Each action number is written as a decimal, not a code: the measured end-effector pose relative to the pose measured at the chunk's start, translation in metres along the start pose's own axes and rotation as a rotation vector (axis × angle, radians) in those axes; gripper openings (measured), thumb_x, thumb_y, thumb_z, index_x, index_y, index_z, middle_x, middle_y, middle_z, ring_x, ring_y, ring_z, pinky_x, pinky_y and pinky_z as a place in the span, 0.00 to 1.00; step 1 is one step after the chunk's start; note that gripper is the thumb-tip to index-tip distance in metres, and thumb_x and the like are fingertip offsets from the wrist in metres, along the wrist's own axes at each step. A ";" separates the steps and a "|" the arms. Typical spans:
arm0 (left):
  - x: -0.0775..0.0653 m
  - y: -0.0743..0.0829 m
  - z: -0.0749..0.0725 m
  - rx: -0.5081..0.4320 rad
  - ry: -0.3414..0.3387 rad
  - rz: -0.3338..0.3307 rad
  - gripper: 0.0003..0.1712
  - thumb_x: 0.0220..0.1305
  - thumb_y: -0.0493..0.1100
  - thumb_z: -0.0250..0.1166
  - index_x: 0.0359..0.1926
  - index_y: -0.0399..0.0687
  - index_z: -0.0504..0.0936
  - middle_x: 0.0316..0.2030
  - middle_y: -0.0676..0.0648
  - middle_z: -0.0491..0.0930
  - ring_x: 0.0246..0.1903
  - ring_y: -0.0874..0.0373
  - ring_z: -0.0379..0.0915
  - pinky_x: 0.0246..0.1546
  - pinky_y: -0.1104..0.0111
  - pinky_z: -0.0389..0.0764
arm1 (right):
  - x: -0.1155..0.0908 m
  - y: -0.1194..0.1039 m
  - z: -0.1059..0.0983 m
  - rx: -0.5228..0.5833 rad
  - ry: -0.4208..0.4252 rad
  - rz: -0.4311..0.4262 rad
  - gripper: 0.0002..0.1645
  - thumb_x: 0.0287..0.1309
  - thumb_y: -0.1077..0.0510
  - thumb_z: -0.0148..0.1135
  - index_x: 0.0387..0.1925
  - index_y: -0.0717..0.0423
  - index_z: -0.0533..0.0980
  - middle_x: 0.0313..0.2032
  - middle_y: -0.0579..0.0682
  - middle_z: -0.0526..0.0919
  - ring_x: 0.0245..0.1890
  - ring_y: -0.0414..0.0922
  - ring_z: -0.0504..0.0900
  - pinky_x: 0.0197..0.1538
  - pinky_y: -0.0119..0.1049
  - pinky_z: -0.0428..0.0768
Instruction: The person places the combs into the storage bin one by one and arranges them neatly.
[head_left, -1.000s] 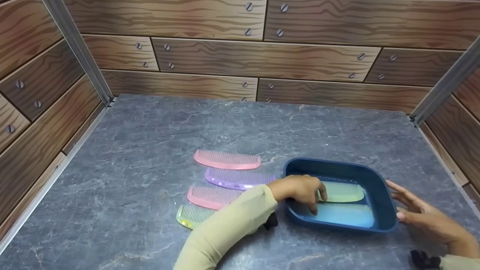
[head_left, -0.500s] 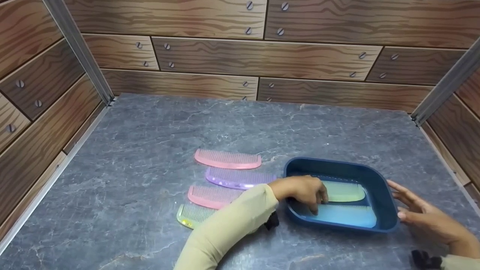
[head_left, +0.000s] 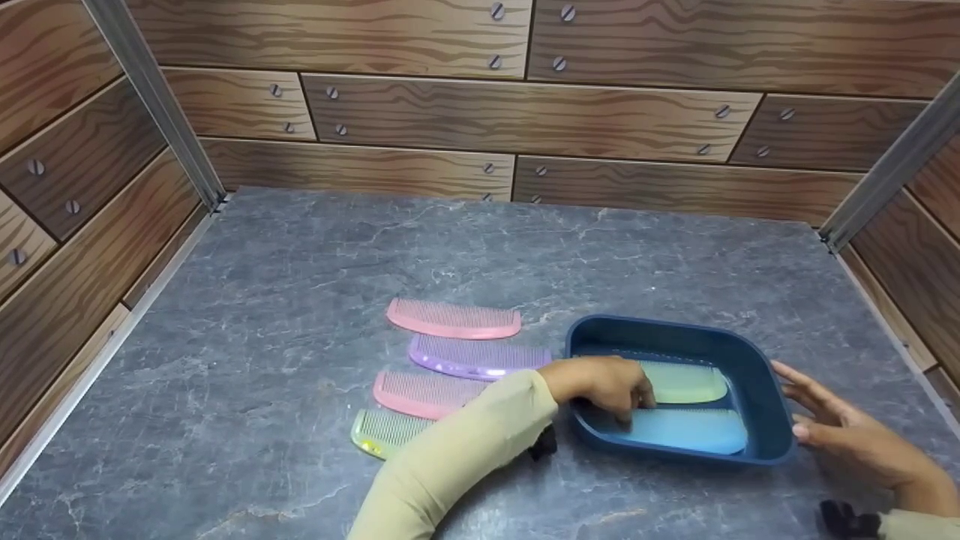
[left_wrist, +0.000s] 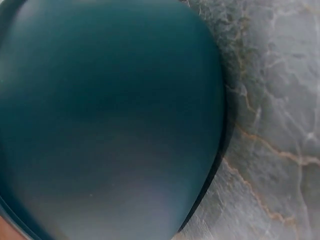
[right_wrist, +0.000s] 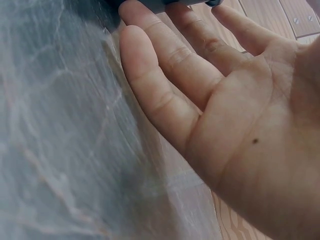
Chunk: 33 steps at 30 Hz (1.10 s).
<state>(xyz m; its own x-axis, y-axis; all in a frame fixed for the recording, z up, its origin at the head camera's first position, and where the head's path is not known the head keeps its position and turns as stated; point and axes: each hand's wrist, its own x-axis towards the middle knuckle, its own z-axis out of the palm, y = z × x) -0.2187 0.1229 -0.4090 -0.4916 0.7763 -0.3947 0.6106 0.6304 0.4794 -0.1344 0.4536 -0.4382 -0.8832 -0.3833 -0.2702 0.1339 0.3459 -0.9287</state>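
A dark blue tub holds a pale green comb and a light blue comb, lying side by side. My left hand reaches over the tub's left rim and, with bent fingers, pinches the blue comb near its left end. That end is partly hidden by the fingers. In the left wrist view the tub's outer wall fills most of the picture. My right hand stands at the tub's right side, fingers extended and fingertips at the wall; the right wrist view shows its palm bare.
Left of the tub lie a pink comb, a purple comb, a second pink comb and a green comb with a yellow ornament. My left sleeve covers part of the nearer ones. Wood-patterned walls enclose the grey marbled table.
The blue comb has slid a little right and then back left inside the tub. My left fingertips have drawn closer together. The right hand and the tub stay in place.
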 end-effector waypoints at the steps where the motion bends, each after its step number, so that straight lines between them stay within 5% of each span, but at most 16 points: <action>1: 0.000 0.000 0.000 0.000 0.001 0.001 0.27 0.53 0.42 0.73 0.56 0.61 0.81 0.47 0.58 0.84 0.43 0.71 0.75 0.38 0.85 0.70 | 0.000 0.000 0.000 0.007 -0.002 -0.004 0.43 0.69 0.65 0.45 0.76 0.43 0.37 0.60 0.26 0.59 0.56 0.19 0.64 0.51 0.31 0.76; 16: 0.000 0.001 0.001 0.018 0.001 -0.005 0.27 0.54 0.41 0.71 0.56 0.65 0.80 0.46 0.58 0.84 0.43 0.71 0.75 0.38 0.83 0.71 | 0.000 -0.002 0.001 0.134 -0.035 0.021 0.43 0.70 0.65 0.44 0.76 0.38 0.38 0.61 0.30 0.61 0.58 0.27 0.69 0.55 0.35 0.76; 22: -0.004 0.002 0.002 0.005 0.049 -0.010 0.24 0.53 0.44 0.73 0.52 0.65 0.81 0.42 0.59 0.83 0.40 0.70 0.75 0.37 0.80 0.72 | 0.000 -0.002 0.001 0.091 -0.012 0.023 0.43 0.70 0.64 0.45 0.76 0.40 0.38 0.61 0.27 0.61 0.57 0.23 0.67 0.53 0.32 0.76; 27: -0.008 0.002 -0.003 0.015 0.096 0.055 0.23 0.54 0.47 0.73 0.53 0.64 0.81 0.42 0.59 0.82 0.38 0.70 0.75 0.36 0.81 0.73 | 0.000 -0.002 -0.001 0.027 0.000 0.033 0.43 0.70 0.63 0.45 0.76 0.40 0.37 0.59 0.24 0.59 0.56 0.19 0.65 0.51 0.34 0.76; 33: -0.017 -0.001 -0.009 -0.006 0.143 0.111 0.22 0.57 0.47 0.71 0.54 0.62 0.80 0.41 0.59 0.81 0.36 0.70 0.75 0.34 0.81 0.73 | 0.000 -0.002 0.002 0.204 -0.050 0.060 0.43 0.71 0.63 0.43 0.76 0.33 0.37 0.62 0.31 0.58 0.61 0.33 0.70 0.58 0.39 0.74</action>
<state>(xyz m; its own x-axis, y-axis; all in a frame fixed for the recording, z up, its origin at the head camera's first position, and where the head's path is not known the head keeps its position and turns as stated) -0.2168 0.1097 -0.3954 -0.5051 0.8336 -0.2234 0.6628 0.5405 0.5183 -0.1334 0.4515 -0.4372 -0.8485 -0.4108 -0.3336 0.2780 0.1904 -0.9415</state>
